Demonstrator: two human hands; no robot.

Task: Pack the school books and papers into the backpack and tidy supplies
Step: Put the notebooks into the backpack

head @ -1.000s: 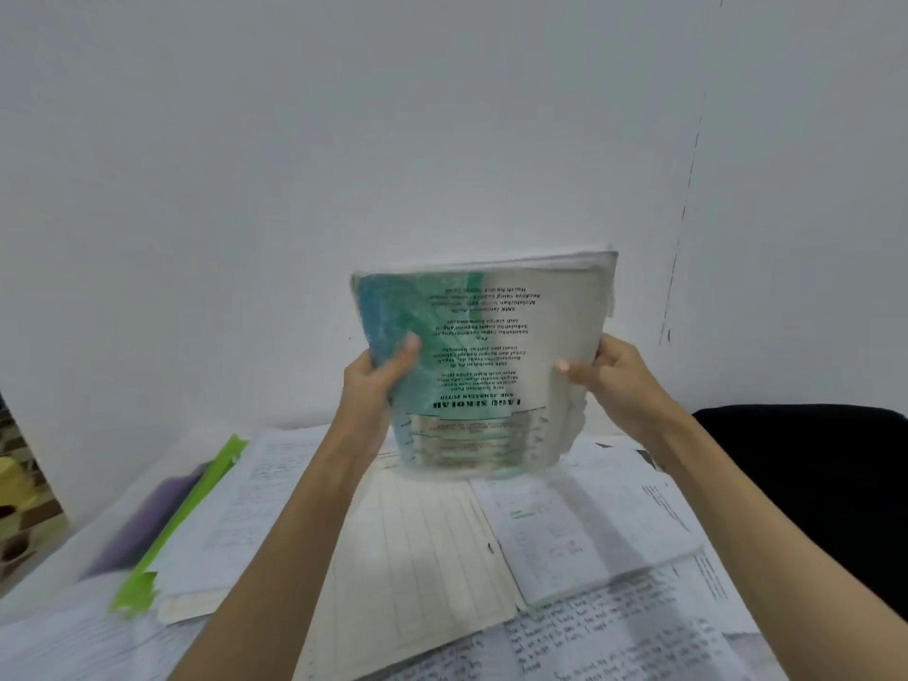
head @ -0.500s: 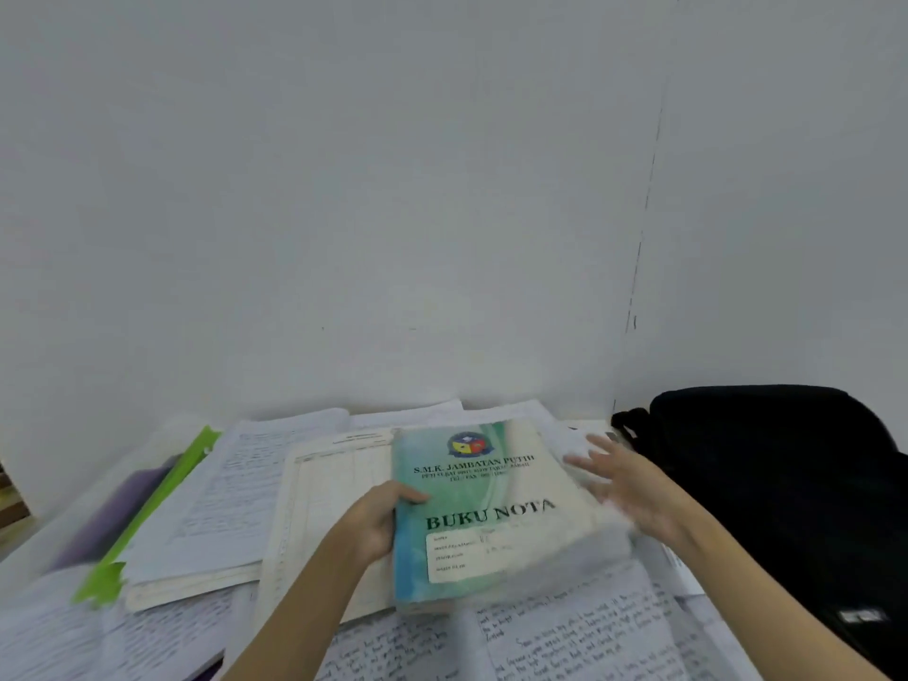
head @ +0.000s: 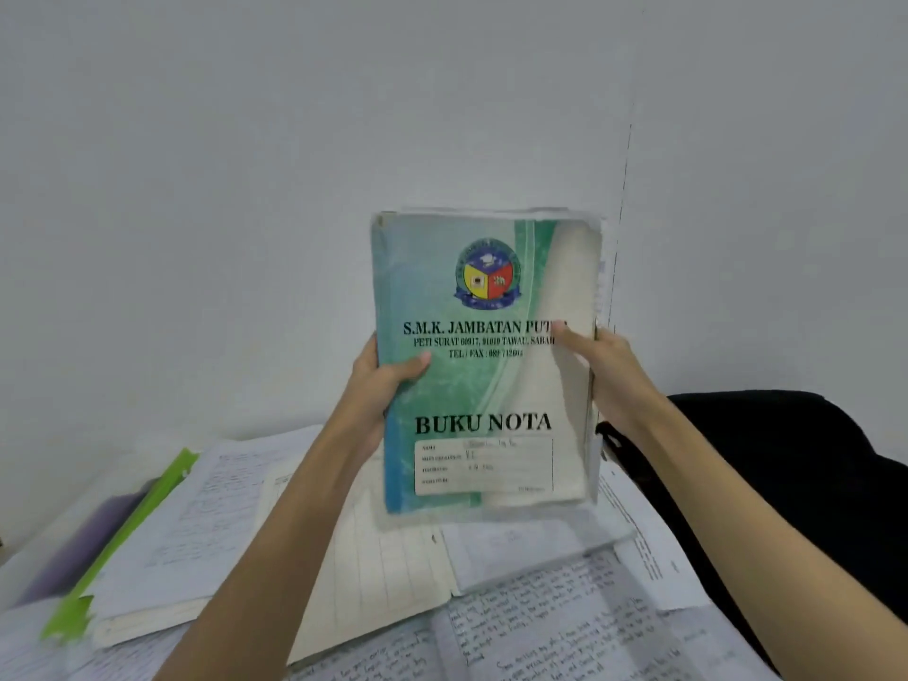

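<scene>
both hands, left (head: 381, 380) and right (head: 607, 366), grip the upright notebook (head: 484, 366), fingers hidden behind it, label handwriting unreadable.

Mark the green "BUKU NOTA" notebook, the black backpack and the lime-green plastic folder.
green "BUKU NOTA" paper notebook (head: 484, 366): head view, middle of front cover.
black fabric backpack (head: 786, 464): head view, top panel.
lime-green plastic folder (head: 125, 538): head view, long edge strip.

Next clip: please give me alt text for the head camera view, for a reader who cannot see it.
Both hands hold a green "BUKU NOTA" notebook upright before a white wall, the left hand gripping its left edge, the right hand its right edge. Below, loose handwritten papers cover the desk, with a black backpack at right.
</scene>
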